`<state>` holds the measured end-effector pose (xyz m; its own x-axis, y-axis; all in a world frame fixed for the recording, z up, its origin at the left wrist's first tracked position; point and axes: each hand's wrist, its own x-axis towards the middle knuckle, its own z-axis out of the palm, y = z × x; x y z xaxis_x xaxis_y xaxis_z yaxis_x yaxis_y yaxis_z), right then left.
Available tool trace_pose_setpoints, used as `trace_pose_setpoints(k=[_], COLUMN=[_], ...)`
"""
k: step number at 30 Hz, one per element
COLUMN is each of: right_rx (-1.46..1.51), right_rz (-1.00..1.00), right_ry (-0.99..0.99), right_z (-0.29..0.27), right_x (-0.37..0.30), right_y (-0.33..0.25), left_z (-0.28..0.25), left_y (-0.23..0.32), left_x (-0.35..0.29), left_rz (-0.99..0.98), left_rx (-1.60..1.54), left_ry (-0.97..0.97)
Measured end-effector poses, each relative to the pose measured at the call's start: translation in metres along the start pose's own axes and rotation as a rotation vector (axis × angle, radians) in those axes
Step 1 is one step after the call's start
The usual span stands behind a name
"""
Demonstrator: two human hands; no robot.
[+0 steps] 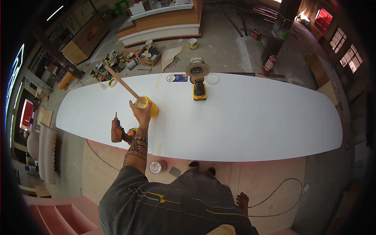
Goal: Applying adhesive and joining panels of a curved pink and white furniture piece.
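My left hand (pixel 141 113) is wrapped round a yellow pot (pixel 154 109) above the long white panel (pixel 250 117). A wooden stick (pixel 124 84) stands in the pot and leans up to the left. Below that hand, a cordless drill driver (pixel 116 131) lies on the panel, partly hidden by my forearm. Low at my right side hangs my right hand (pixel 242 200), its fingers somewhat apart and nothing visible in it. Toward the panel's far edge stands a cordless power tool (pixel 198 80) with a round head and yellow battery, beside a white lid (pixel 212 79).
A roll of tape (pixel 112 83) lies at the panel's far left. Beyond are a cluttered cardboard box (pixel 149 56), a paint can (pixel 193 44) and a wood-and-white counter (pixel 164 25). A clear tub (pixel 157 167) stands near my feet; a cable (pixel 274 190) loops across the floor.
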<state>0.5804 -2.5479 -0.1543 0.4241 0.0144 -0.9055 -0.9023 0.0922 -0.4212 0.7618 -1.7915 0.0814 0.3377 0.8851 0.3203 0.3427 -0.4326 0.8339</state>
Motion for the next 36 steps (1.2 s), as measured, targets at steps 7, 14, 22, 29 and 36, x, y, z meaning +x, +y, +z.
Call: trace_pose_setpoints(k=[7, 14, 22, 29, 36], right_rx=[-0.709, -1.590, -0.346, -0.731, -0.931], right_rz=[-0.220, -0.625, -0.873, -1.267, -0.994], right_ry=[0.179, 0.212, 0.873, 0.604, 0.703], right_z=[0.013, 0.008, 0.137, 0.231, 0.319], right_x=[-0.043, -0.048, -0.069, -0.040, 0.016], right_y=[0.018, 0.029, -0.115, -0.268, -0.290], left_z=[0.002, 0.019, 0.049, 0.149, 0.161], left_y=[-0.026, -0.001, 0.075, 0.175, 0.193], left_x=[0.030, 0.026, -0.044, -0.029, -0.017], left_rz=[-0.101, -0.146, 0.534, 0.304, 0.333], left_rx=[-0.032, 0.037, -0.033, -0.481, -0.473], left_ry=[0.047, 0.059, -0.219, -0.771, -0.726])
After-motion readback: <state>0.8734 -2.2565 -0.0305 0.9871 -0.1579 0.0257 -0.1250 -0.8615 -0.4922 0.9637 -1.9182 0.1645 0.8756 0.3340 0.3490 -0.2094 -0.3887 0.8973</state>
